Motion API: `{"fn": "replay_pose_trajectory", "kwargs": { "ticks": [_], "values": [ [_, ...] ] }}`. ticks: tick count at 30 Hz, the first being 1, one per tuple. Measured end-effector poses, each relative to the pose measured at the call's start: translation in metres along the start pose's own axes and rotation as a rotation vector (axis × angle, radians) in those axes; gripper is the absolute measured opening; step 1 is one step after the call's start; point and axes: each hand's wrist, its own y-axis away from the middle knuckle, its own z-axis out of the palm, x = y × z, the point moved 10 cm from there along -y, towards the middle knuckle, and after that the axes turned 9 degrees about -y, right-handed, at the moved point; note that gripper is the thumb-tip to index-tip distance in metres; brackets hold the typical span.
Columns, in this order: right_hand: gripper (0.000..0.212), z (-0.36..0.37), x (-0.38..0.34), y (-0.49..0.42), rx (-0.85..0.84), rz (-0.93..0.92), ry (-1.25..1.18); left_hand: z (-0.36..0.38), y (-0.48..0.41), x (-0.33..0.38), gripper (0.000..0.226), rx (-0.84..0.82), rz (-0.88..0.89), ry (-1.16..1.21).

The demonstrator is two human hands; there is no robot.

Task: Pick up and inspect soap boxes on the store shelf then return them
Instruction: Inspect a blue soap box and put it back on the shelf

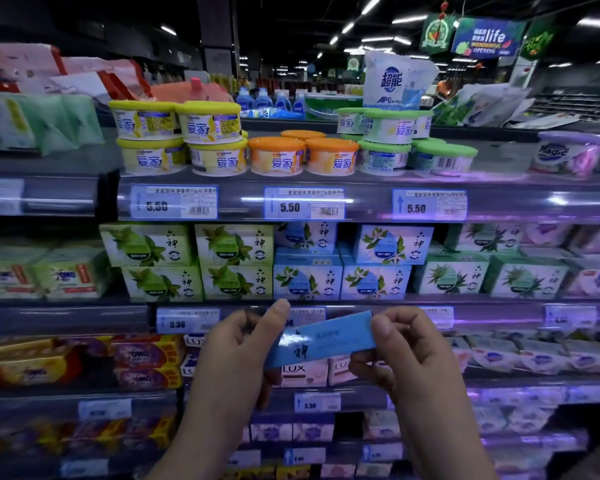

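Inspection step: left hand [236, 344] and right hand [406, 355] each hold an end of the box [323, 341], grip closed. Next: return it to the blue stack [307, 277] on the shelf [361, 301], judged

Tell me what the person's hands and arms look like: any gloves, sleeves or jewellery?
Both hands are bare. The left hand and the right hand wear no gloves, and no rings show on the fingers. Both forearms are uncovered down to the bottom edge of the picture, with no sleeve, watch or bracelet in view. The nails look short and unpainted.
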Motion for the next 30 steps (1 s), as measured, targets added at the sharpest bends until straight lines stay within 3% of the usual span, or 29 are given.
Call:
{"fn": "replay_pose_trajectory", "kwargs": {
  "ticks": [4, 7, 10, 18, 30],
  "values": [
    [0.016, -0.002, 0.006, 0.001, -0.02, -0.006, -0.014, -0.008, 0.0, 0.008, 0.057, 0.006, 0.118, -0.013],
    [0.036, -0.002, 0.001, 0.0, -0.025, -0.073, 0.044, -0.011, 0.001, 0.012, 0.042, 0.023, 0.237, -0.107],
    [0.058, -0.003, -0.001, -0.005, -0.025, -0.123, 0.104, -0.015, 0.0, 0.012, 0.042, 0.071, 0.288, -0.08],
    [0.055, -0.013, -0.004, -0.018, 0.078, -0.152, 0.263, -0.016, -0.015, 0.021, 0.032, 0.179, 0.342, -0.16],
    [0.058, 0.009, -0.005, -0.059, -0.063, -0.138, 0.313, 0.007, -0.039, 0.028, 0.047, 0.243, 0.382, -0.257]
  ]
}}
